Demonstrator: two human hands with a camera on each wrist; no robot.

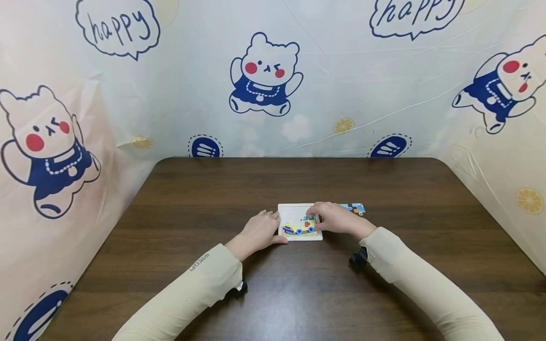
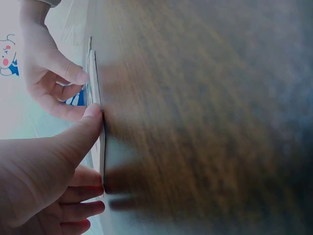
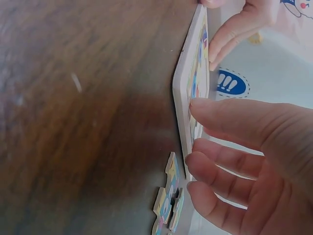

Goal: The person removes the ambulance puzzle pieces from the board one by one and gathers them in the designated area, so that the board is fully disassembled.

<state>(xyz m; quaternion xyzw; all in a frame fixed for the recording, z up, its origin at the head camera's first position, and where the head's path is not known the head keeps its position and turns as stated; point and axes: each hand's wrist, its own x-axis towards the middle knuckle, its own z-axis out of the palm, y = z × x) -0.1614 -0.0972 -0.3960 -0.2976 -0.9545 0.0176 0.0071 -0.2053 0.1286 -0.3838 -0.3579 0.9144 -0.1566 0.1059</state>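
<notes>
R hand grip: the right hand is loose, thumb n fingers well apart, not clenched. Thumb tip's on the puzzle side of the frame, other fingertips by its R edge. Can't tell if there's a pc under them tbh.
L hand grip: the left hand is relaxed too, just bracing. Fingers along the L edge, thumb at the near L corner, touching.
Puzzle frame: white puzzle frame, flat on the table btwn both hands, approx rectangular w/ a raised rim.
Pic so far: partial puzzle picture fills the lower part, yellow vehicle w/ blue wheels n some red. Upper L area is plain white.
Loose pcs: a few loose pieces, blue n orange, just beside the frame's R side, partly behind the R hand.
Table: dark brown wood-grain table.
Bkgd: pale cloth backdrop w/ cartoon bears.
</notes>
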